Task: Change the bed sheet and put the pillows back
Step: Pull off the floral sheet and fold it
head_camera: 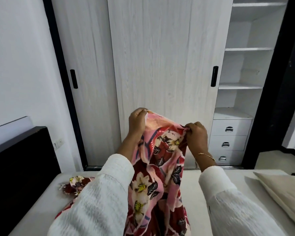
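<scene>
Floral sheet edge pinched high in both hands, bare mattress beneath, pillow rightward.

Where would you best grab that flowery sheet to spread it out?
By its top edge, from above, as both hands do: the left hand and right hand pinch the floral sheet there, so the rest hangs down freely.

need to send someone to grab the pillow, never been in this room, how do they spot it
Start at the bed with the bare white mattress, which lies in front of the pale wood-grain wardrobe. The pillow lies at the mattress's right edge, below the wardrobe's three white drawers. It is plain beige, unlike the red and pink floral sheet held up at the middle.
</scene>
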`<state>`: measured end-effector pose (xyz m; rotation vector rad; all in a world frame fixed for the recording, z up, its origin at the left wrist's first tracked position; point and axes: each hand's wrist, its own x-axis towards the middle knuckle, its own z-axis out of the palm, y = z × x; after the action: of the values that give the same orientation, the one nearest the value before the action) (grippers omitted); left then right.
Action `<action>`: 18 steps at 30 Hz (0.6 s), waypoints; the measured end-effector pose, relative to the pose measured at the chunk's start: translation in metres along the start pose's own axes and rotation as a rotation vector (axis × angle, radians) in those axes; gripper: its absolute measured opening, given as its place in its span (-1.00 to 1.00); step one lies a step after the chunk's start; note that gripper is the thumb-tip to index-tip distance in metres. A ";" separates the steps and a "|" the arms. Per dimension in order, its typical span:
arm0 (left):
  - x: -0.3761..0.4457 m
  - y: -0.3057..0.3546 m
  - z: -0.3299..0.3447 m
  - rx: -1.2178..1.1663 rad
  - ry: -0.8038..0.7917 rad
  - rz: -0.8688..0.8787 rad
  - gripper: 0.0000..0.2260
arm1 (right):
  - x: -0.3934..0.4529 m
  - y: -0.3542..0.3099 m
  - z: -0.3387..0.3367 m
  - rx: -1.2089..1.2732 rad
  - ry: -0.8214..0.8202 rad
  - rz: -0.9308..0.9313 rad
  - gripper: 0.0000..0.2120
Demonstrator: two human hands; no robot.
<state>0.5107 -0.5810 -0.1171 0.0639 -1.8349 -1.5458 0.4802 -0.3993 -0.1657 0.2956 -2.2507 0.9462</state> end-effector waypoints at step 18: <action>-0.015 -0.015 0.012 0.608 -0.497 0.327 -0.68 | 0.015 -0.047 -0.007 0.102 -0.060 0.059 -0.89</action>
<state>0.5096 -0.5683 -0.1379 -0.3508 -2.5028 -0.7782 0.4927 -0.4269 -0.1261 0.3083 -2.2807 1.0993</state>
